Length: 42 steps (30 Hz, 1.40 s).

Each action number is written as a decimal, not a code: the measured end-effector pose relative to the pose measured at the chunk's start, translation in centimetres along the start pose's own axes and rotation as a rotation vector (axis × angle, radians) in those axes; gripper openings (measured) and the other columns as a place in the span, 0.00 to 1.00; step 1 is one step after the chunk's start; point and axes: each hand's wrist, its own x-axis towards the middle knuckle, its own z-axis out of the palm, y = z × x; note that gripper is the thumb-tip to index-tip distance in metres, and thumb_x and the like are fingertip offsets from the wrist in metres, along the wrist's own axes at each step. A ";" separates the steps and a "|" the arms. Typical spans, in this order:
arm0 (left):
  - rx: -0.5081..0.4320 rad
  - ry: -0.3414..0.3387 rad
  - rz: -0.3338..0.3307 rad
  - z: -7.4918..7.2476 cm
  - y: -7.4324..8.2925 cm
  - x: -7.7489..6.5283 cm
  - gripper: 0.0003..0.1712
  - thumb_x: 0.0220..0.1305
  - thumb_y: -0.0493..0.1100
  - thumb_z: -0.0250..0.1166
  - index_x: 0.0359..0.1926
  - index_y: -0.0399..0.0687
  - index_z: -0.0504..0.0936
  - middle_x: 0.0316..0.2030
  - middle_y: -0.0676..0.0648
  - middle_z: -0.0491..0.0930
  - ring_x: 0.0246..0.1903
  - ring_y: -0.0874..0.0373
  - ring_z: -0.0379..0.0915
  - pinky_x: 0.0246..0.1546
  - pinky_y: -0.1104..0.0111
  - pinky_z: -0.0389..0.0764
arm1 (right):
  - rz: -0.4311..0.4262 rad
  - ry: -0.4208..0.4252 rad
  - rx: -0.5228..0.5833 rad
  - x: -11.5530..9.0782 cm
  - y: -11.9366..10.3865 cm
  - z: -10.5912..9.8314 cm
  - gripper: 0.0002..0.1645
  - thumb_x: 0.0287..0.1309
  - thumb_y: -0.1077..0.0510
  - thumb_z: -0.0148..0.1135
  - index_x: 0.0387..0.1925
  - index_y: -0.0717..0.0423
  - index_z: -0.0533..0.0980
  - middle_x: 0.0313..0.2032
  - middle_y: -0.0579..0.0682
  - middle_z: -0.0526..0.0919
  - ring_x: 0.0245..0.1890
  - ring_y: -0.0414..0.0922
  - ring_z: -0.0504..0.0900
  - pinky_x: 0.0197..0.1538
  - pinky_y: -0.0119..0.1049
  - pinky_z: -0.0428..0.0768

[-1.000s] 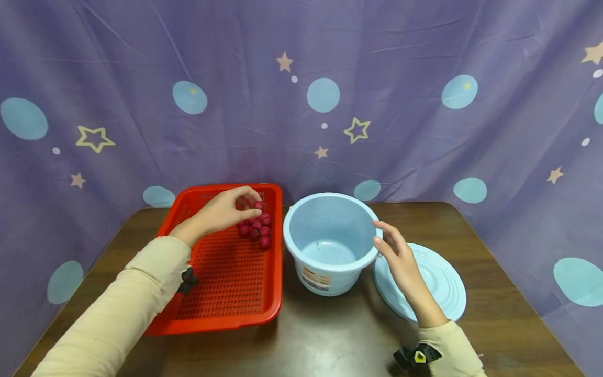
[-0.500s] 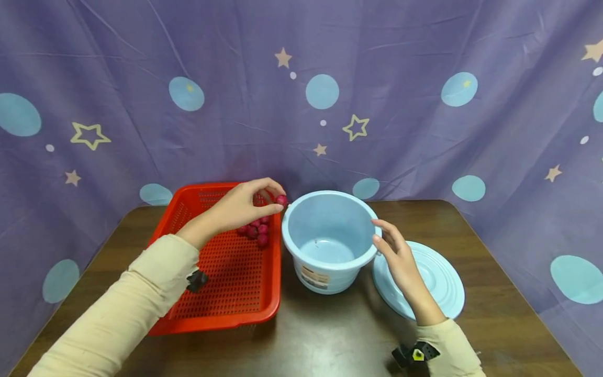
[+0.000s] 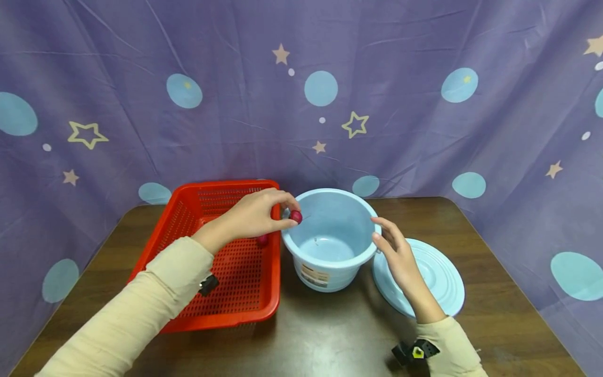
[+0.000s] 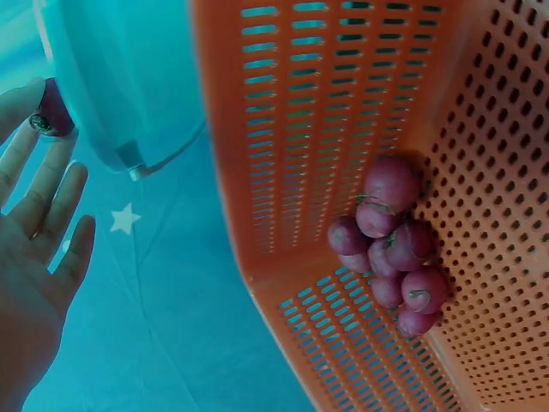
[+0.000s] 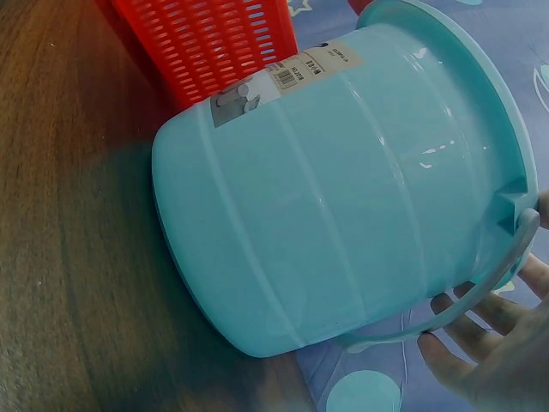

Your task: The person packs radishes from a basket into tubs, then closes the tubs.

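Between thumb and fingertips, my left hand (image 3: 254, 215) pinches a small round red radish (image 3: 296, 217), held at the left rim of a light blue bucket (image 3: 314, 261). In the left wrist view this radish (image 4: 53, 110) overlaps the bucket's edge, and the other fingers spread away from it. My right hand (image 3: 400, 262) grips the bucket's right rim, with the thumb and fingertips at the edge; in the right wrist view, several fingers lie behind the bucket handle (image 5: 480, 292). More radishes (image 4: 393, 182) cluster in a corner of the red basket (image 3: 273, 283), mostly hidden by my left hand in the head view.
A light blue round lid (image 3: 445, 283) lies on the wooden table (image 3: 330, 335) to the right of the bucket, partly under my right forearm. The basket stands close on the bucket's left. A purple curtain (image 3: 245, 115) hangs right behind the table.
My left hand has lifted the radish out of the basket and carried it right, over the basket's side to the bucket's left rim. My right hand stays on the bucket.
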 end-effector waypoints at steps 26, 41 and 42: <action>-0.074 0.097 -0.049 -0.6 -2.9 -1.0 0.16 0.60 0.49 0.73 0.48 0.55 0.84 0.42 0.54 0.80 0.45 0.56 0.74 0.48 0.57 0.75 | -0.013 0.011 -0.014 0.0 0.0 0.0 0.25 0.74 0.52 0.52 0.67 0.54 0.67 0.69 0.52 0.67 0.68 0.49 0.64 0.52 0.27 0.70; -0.161 0.075 -0.265 -0.4 -9.1 -3.2 0.17 0.65 0.49 0.68 0.52 0.50 0.82 0.51 0.46 0.81 0.55 0.50 0.73 0.59 0.50 0.69 | 0.006 0.007 -0.015 -0.2 -0.1 0.1 0.25 0.73 0.52 0.52 0.68 0.52 0.67 0.69 0.52 0.66 0.69 0.49 0.63 0.53 0.27 0.69; -0.165 0.075 -0.278 -0.3 -9.5 -3.3 0.17 0.65 0.50 0.68 0.52 0.50 0.82 0.51 0.46 0.81 0.56 0.49 0.73 0.59 0.50 0.69 | 0.006 0.007 -0.015 -0.2 -0.1 0.1 0.25 0.73 0.52 0.52 0.68 0.52 0.67 0.69 0.53 0.66 0.69 0.49 0.63 0.53 0.27 0.69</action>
